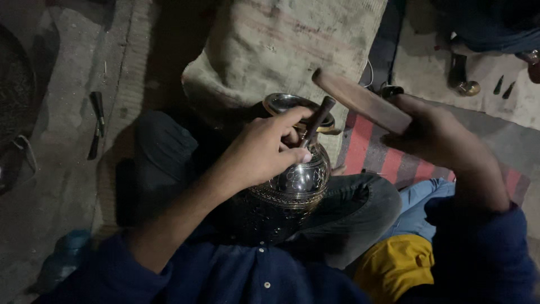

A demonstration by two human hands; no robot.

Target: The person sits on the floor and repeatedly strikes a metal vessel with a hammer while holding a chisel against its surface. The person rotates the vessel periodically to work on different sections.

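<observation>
A shiny engraved metal vase (301, 179) lies tilted in my lap, its round mouth (287, 102) pointing away from me. My left hand (264, 149) rests on the vase's shoulder and pinches a thin dark chisel (318, 119), whose tip meets the metal. My right hand (444, 141) is raised to the right of the vase and grips a wooden mallet stick (360, 100), which points left toward the chisel's top end.
A stuffed sack cushion (281, 45) lies beyond the vase. Dark hand tools (97, 124) lie on the concrete floor at left. A red striped mat (382, 157) is under my right side, with yellow and blue cloths (405, 247). Small tools (503, 85) lie at the top right.
</observation>
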